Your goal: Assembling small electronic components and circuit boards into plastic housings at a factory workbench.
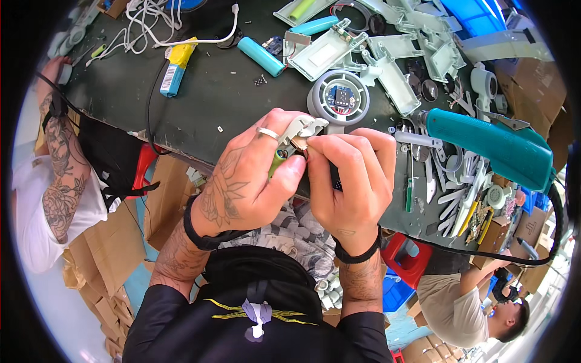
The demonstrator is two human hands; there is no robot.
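My left hand (233, 178) is closed around a pale grey plastic housing (302, 128), with part of a green cylindrical battery (276, 162) showing under its fingers. Against the housing's open end, my right hand (354, 172) pinches with thumb and forefinger; what lies between those fingertips is too small to make out, though a dark and red wire shows close by. Just beyond both hands, a round grey fan-like ring (313, 100) lies on the bench, a blue circuit board (342, 97) at its centre. Its short handle runs toward my fingers.
Blue battery cells (260, 56), a yellow-and-blue pack (175, 69) and white cables (148, 24) lie on the dark bench (121, 91). Opened grey shells (327, 53) crowd the far side. Right: a teal power tool (493, 145), hand tools. Other people stand left and right.
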